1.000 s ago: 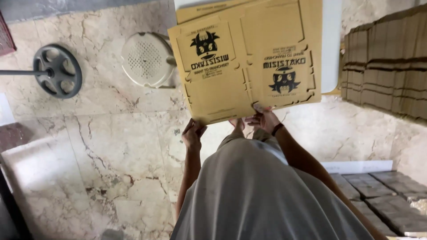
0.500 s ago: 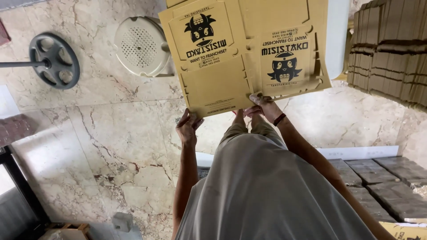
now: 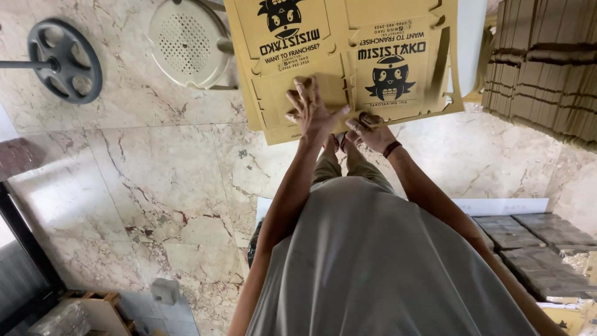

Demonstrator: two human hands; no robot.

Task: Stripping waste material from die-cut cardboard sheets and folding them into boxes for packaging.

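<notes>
Marble floor [image 3: 155, 180], two hands [image 3: 311, 112] [image 3: 373, 132], one cardboard sheet [image 3: 348, 56]

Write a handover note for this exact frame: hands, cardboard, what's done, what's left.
Left hand: open, fingers spread, palm pressing the near edge of the flat die-cut cardboard sheet.
Right hand: gripping the same edge beside it; dark band on the wrist.
Sheet: printed side up, held out over the marble floor.
Done: sheet in hand. No panel visibly folded.
Left: all folding.
Stacks of more flat cardboard at right.
</notes>
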